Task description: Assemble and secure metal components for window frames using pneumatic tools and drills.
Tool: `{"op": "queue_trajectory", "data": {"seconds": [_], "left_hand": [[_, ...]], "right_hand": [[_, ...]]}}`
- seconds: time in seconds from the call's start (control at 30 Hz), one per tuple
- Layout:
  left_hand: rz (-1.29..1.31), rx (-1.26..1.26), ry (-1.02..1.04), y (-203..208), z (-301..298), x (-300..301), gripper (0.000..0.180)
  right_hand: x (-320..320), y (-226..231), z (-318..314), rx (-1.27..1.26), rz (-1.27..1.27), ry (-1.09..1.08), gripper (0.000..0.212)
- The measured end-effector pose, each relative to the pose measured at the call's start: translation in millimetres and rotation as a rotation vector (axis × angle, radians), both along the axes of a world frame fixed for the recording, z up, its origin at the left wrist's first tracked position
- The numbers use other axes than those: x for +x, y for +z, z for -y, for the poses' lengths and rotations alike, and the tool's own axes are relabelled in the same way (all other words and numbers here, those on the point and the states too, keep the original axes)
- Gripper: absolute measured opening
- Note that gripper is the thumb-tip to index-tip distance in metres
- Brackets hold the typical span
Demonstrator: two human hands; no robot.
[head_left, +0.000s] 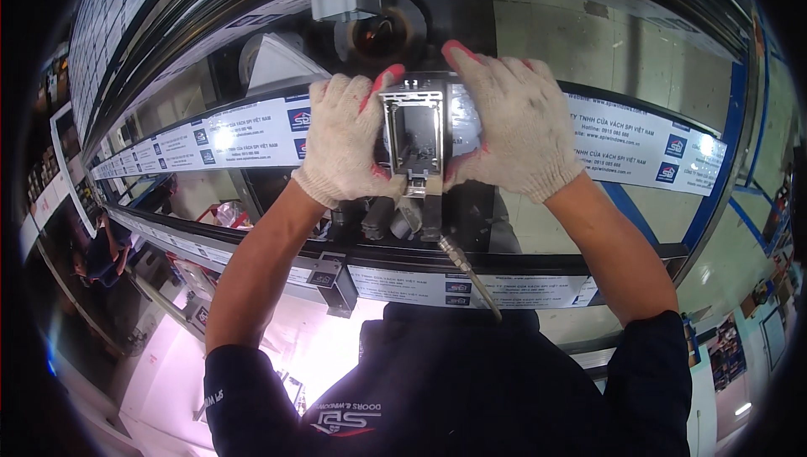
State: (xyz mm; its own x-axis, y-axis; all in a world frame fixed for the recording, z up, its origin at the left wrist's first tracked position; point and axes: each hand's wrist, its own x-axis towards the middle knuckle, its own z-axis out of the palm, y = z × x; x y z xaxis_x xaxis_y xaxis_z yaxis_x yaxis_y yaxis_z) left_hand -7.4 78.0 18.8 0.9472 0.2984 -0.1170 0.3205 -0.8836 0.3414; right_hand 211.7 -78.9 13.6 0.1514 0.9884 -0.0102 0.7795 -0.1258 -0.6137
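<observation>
**Both gloved hands set a metal fitting against a taped frame bar**

The left hand [343,139] and the right hand [514,125], both in white knit gloves with red fingertips, clasped a small grey metal fitting [414,133] from either side, fingers curled round its edges. The fitting sat between the palms, pressed against the dark frame bar [244,133] wrapped in white printed protective tape. Just below it hung a dark tool with a metal-ended hose [466,270] trailing toward the person's chest. A second taped bar [521,289] ran beneath, over a glass pane [588,45] that mirrored the room.

The step in hand looked like seating and aligning the fitting on the bar. The next move probably called for holding it square with one hand while the other freed itself for the tool.
</observation>
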Motion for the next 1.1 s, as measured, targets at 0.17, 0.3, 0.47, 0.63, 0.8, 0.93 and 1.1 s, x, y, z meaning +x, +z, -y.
{"op": "queue_trajectory", "data": {"seconds": [0.17,0.3,0.47,0.63,0.8,0.93,1.1], "left_hand": [[0.003,-0.008,-0.016,1.7,1.4,2.7,0.115],[0.020,-0.018,-0.007,-1.2,2.3,4.4,0.113],[0.017,0.015,-0.005,-2.2,2.4,1.3,0.112],[0.037,0.002,-0.001,-2.4,3.3,-0.5,0.114],[0.070,0.014,-0.013,-6.6,0.5,-1.2,0.117],[0.053,0.031,0.012,-6.1,2.8,-4.9,0.117],[0.029,0.067,0.045,-6.1,4.9,-6.1,0.116]], "right_hand": [[1.1,-4.7,4.0,0.058,-0.002,-0.012,0.127],[-2.2,-12.9,8.1,0.109,0.017,-0.016,0.123],[-6.2,-13.4,9.0,0.068,-0.030,-0.100,0.123],[-4.4,-12.6,9.5,0.141,-0.017,0.039,0.119],[6.7,-10.1,9.7,0.156,-0.103,0.118,0.097],[38.3,-3.1,-3.7,0.014,-0.385,0.224,0.071],[58.3,-17.7,-18.3,-0.235,-0.820,0.233,0.066]]}}
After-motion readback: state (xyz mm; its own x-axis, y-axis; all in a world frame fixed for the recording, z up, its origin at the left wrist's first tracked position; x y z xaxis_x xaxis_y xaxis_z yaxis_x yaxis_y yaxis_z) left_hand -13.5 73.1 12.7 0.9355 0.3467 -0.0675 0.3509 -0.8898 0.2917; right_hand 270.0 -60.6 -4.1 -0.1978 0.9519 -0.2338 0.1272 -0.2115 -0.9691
